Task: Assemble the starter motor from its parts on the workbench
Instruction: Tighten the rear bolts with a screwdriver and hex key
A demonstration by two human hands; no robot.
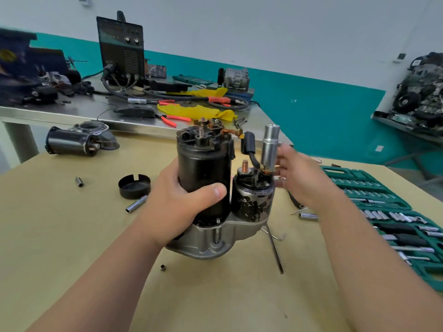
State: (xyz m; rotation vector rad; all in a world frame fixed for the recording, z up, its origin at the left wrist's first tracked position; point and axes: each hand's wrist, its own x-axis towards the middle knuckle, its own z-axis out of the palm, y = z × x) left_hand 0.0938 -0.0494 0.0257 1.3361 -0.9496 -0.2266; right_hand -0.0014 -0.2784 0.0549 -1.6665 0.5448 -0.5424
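The starter motor point(203, 164) stands upright on the tan workbench, black body on a grey cast nose housing point(211, 245). My left hand point(177, 202) grips the black body from the left, thumb across its front. Beside it sits the worn solenoid point(251, 202) with a copper stud on top. A tall silver socket point(269, 147) stands on the solenoid's right terminal, and my right hand point(299, 176) holds it with the fingertips. A black end cap point(134, 186) lies to the left on the bench.
A second starter motor point(76, 140) lies at the far left. A green socket set tray point(393, 212) fills the right side. Loose sockets point(135, 204) and a thin rod point(275, 252) lie around the motor. Behind is a steel table with a welder point(121, 49) and cables.
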